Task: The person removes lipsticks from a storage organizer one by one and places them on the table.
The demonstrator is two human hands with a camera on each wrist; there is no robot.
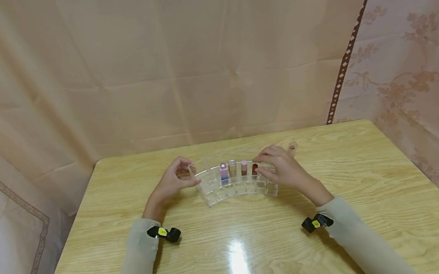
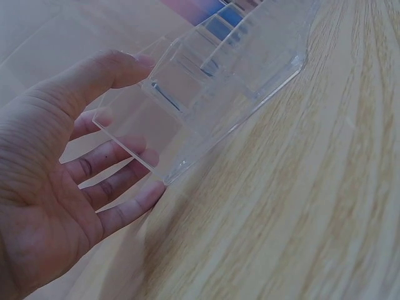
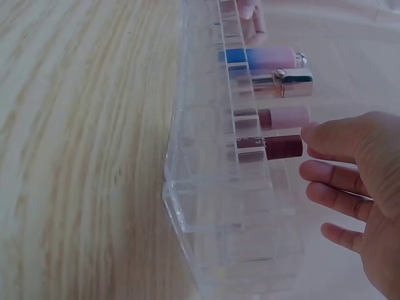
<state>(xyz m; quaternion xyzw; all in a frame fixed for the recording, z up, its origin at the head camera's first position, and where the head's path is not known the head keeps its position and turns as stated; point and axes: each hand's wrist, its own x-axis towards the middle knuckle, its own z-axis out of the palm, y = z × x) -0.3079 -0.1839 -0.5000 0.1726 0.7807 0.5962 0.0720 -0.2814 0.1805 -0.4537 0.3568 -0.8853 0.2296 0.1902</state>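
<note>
A clear, curved lipstick organizer (image 1: pixel 211 198) with stepped compartments stands on the table. My left hand (image 1: pixel 173 180) holds its left end, thumb in front and fingers behind the clear panel (image 2: pixel 134 125). In the back row stand a pink-and-blue tube (image 1: pixel 224 172), a gold-toned lipstick (image 3: pixel 295 83), a pink-capped tube (image 1: pixel 244 167) and a dark red tube (image 3: pixel 284 147). My right hand (image 1: pixel 283 165) is at the dark red tube's top, fingers loosely bent and spread. Its thumb is close to that top; whether they touch, I cannot tell.
The wood-grain table (image 1: pixel 178 263) reaches to a beige curtain (image 1: pixel 203 74) at the back. Behind my right hand lies a small pinkish item (image 1: pixel 293 146), too small to make out. The organizer's front-row compartments (image 1: pixel 235 190) are transparent.
</note>
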